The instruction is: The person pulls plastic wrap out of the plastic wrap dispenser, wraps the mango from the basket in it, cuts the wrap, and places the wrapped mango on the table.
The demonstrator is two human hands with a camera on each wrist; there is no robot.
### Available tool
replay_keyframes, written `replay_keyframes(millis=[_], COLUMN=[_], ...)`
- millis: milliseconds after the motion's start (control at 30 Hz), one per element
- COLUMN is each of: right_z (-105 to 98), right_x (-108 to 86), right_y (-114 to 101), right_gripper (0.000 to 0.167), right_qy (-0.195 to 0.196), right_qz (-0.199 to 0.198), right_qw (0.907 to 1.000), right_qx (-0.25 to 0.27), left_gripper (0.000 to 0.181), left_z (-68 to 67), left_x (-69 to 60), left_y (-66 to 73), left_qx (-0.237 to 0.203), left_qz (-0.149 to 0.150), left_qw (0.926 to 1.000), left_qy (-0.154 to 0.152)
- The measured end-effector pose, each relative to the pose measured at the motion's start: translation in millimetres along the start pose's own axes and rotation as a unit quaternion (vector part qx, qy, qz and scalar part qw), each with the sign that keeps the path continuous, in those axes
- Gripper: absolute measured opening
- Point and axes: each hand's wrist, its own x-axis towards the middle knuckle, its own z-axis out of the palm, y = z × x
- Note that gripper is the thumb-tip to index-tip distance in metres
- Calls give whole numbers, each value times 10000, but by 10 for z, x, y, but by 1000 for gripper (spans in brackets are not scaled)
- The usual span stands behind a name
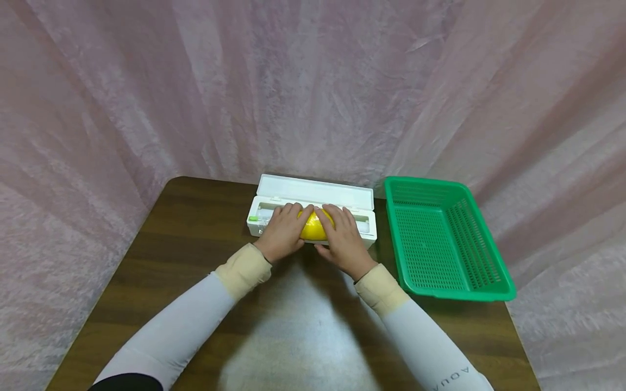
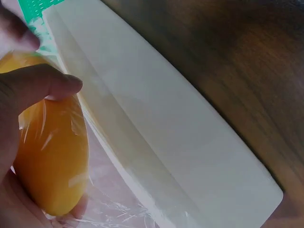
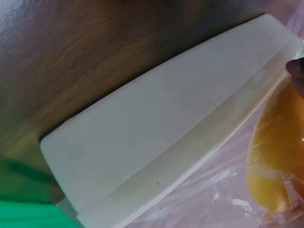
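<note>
A smooth, oblong yellow fruit or vegetable point(image 1: 313, 227) with clear cling film point(image 2: 111, 206) over it is held above the front of a white cling film dispenser point(image 1: 365, 234). Its exact kind cannot be told. My left hand point(image 1: 282, 231) grips its left side, the thumb point(image 2: 45, 85) bent across the filmed surface in the left wrist view. On the opposite side my right hand point(image 1: 346, 244) holds it; only a dark fingertip point(image 3: 295, 67) shows in the right wrist view. The dispenser's lid point(image 1: 315, 190) stands raised at the back, and a green slider point(image 1: 252, 218) sits at its left end.
To the right of the dispenser, a green plastic basket point(image 1: 430, 250) with perforated walls stands on the brown wooden table point(image 1: 195, 217). Pink curtains point(image 1: 313, 92) hang behind the table and along both sides.
</note>
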Motion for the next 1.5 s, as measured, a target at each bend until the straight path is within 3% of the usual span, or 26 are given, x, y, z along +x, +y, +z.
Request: replay_keyframes(millis=[267,433,633,933,1200,1500], right_z=[7,20,0,-94,-157,-226], right_x=[24,41,77,140,190,297], right_y=[67,127,173,190,221,268], right_gripper=[97,92,86,91,82,82], right_qy=[-124,-376,-645,-627,-467,-813], right_qz=[58,114,276,205,3,129], right_qw=[9999,9992,9975,9978,9989,9965], right_qx=[-11,-87,-26,-6,12,137], left_gripper=[83,85,71,75,74,71], left_z=[-29,-68,-121,-201,-249,-306], left_x=[16,26,63,104,133,210], left_y=[-15,-4,9,-29,-50,-79], left_qx=[-8,44,71,-80,1,-14], left_qz=[211,152,82,-102,-102,-146], left_qw=[9998,9998,9998,9994,9992,9990], left_qy=[-51,-128,-179,-318,-386,-425])
